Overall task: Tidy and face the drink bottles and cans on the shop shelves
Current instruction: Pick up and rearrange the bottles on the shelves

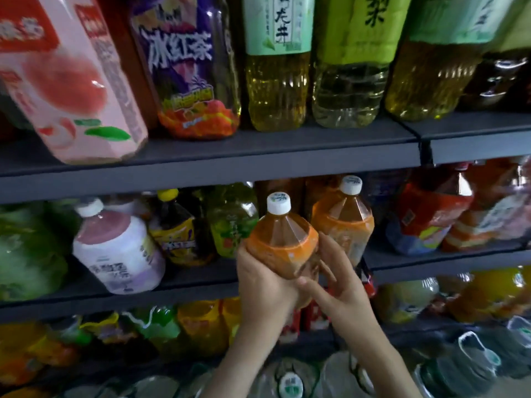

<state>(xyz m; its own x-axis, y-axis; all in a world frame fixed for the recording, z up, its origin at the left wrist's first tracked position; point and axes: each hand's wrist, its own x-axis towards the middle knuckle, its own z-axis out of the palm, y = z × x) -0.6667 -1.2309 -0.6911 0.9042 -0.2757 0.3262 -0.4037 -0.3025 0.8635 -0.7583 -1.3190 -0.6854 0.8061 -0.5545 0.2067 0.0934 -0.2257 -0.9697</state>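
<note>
Gripping the bottle [283,239] from both sides, the hands meet just below the middle of the view. The left hand [265,282] wraps its lower body from 9 o'clock, fingers curled round the orange label. The right hand [340,285] clasps it from 3 o'clock, thumb up along the label and a finger reaching under toward the left hand. The bottle is held in the air in front of the middle shelf [445,268]. Its long axis is near upright with a slight lean, so the white cap [278,203] points to about 11 o'clock and the base, hidden in the hands, to 5. Which way the label's front faces cannot be told.

Nearest, at 6 o'clock, stand blurred water bottles [288,382]. Above them, at 7 o'clock, runs a row of orange and green bottles [198,326].

On the middle shelf a twin [343,225] stands upright just behind the held bottle at 2 o'clock, cap up; whether they touch is unclear. At 9 o'clock come a green bottle [230,222], a dark bottle [175,225] with a yellow cap, and a pale bottle [115,248]. Red-labelled bottles [425,216] fill 3 o'clock.

Farthest, at 12 o'clock, the top shelf [201,170] carries a pink bottle [77,81], a purple-labelled bottle [186,67] and green teas [275,67].
</note>
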